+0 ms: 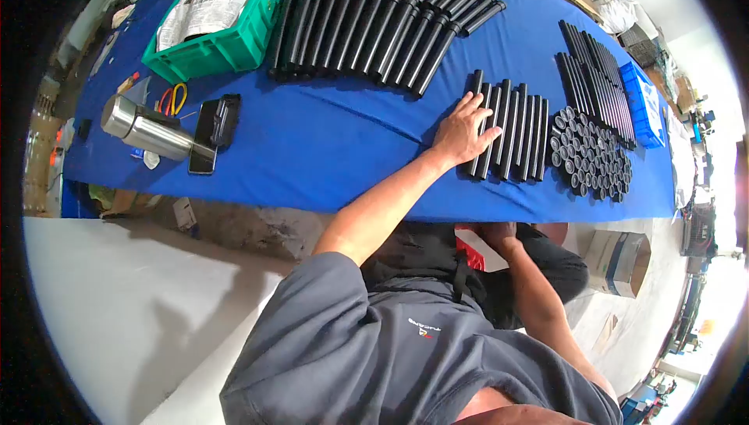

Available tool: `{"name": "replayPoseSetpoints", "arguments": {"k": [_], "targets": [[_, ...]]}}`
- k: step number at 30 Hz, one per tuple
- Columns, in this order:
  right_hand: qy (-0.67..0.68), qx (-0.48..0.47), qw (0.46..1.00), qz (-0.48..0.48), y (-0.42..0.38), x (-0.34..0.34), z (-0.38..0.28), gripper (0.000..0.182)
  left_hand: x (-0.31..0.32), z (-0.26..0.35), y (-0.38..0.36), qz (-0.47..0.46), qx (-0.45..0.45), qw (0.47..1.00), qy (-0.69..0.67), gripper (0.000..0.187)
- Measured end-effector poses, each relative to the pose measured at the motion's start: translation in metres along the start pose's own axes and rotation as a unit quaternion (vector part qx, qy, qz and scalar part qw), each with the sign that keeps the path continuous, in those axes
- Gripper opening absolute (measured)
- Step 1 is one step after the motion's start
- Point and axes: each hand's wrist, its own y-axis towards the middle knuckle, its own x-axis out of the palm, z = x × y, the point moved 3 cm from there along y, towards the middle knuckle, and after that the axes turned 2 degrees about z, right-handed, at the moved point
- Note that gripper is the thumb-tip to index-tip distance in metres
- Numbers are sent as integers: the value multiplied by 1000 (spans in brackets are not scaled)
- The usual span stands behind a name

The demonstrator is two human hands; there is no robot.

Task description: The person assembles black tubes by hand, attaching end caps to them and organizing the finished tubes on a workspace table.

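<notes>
My left hand (466, 130) lies on the left side of a row of short black tubes (524, 132), its fingers spread and pressing on the nearest ones. Just right of that row sits a cluster of round black caps (587, 152), their ring-shaped ends facing up. My right hand (498, 233) is low by my lap at the table's front edge, in shadow. Its fingers are mostly hidden, so whether it holds anything does not show.
Rows of longer black tubes with collars (367, 27) lie at the back. Thin black rods (597, 82) and a blue bin (644, 105) are at right. At left stand a green crate (226, 47) with newspaper, a steel flask (148, 129) and a phone (204, 136).
</notes>
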Motion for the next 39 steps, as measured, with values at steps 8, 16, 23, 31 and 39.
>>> {"name": "replayPoseSetpoints", "arguments": {"k": [8, 16, 23, 31, 39], "targets": [[139, 46, 989, -10, 7, 76, 51, 52, 5, -9, 2, 18, 13, 1000, 18, 48], [-55, -55, 995, -68, -4, 15, -76, 46, 11, -19, 7, 10, 11, 999, 34, 49], [108, -19, 989, -95, -5, 6, -113, 46, 9, -19, 6, 8, 14, 999, 46, 50], [6, -200, 977, 79, 9, 92, -109, 60, -3, -6, 10, 4, -3, 999, 37, 47], [126, -96, 984, 80, -4, 51, -123, 49, -5, 5, 9, -27, -24, 999, 11, 42]]}}
